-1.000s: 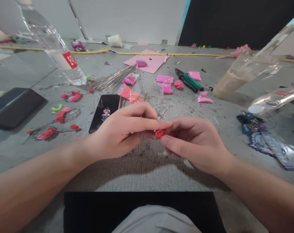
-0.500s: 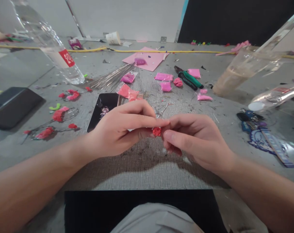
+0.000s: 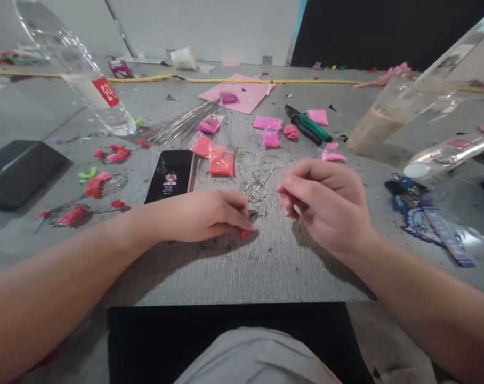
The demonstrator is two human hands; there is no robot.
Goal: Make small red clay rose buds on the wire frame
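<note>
My left hand (image 3: pixel 204 216) rests low on the grey table (image 3: pixel 242 272), fingers pinched on a small red clay piece (image 3: pixel 244 233) that peeks out at the fingertips. My right hand (image 3: pixel 324 205) hovers to the right, apart from the left, fingers curled inward; nothing shows in them. A bent wire loop (image 3: pixel 257 191) lies on the table between and just beyond the two hands. A black phone (image 3: pixel 170 176) lies beyond my left hand.
Orange clay bags (image 3: pixel 216 157) and pink clay bags (image 3: pixel 268 130) lie mid-table, with green-handled pliers (image 3: pixel 309 127), a wire bundle (image 3: pixel 182 125), a water bottle (image 3: pixel 82 80), a plastic cup (image 3: pixel 386 122), keys (image 3: pixel 421 213), red clay shapes (image 3: pixel 90 197) and a black case (image 3: pixel 18 170).
The hands, joined around the red clay piece before, have separated. My left hand dropped to the table with the clay; my right hand let go and drew away to the right.
</note>
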